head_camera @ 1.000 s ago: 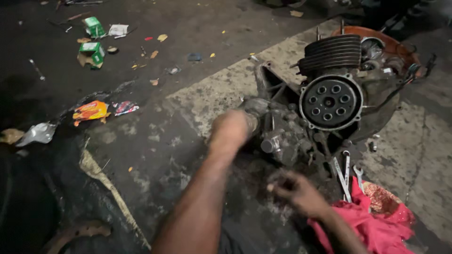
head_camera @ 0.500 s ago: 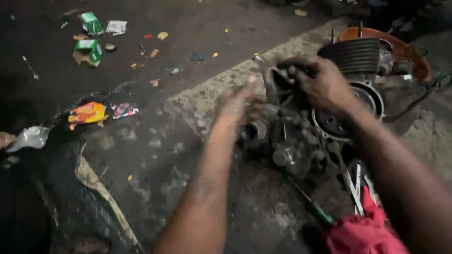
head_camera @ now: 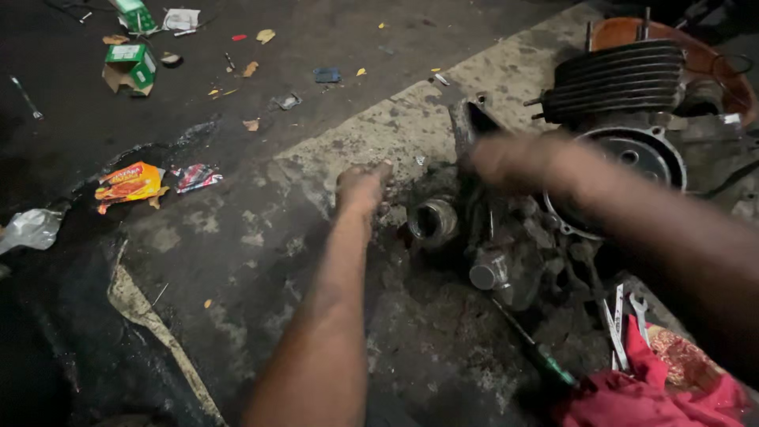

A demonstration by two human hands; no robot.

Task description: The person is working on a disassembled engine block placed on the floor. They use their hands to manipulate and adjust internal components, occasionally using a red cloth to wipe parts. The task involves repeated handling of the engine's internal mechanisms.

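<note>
Both hands on the greasy engine [head_camera: 514, 237] on the floor: left hand [head_camera: 360, 186] touching its left side, right hand [head_camera: 506, 158] blurred on top, so can't tell either grip.

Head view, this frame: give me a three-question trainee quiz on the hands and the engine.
1. True or false: the left hand rests at the engine's left side.
2. Which lies nearest the red cloth? A) green box B) spanners C) orange wrapper
3. What part sits at the engine's top right?

Key:
1. True.
2. B.
3. The finned cylinder. The right hand, blurred, is on the engine's upper casing.
</note>
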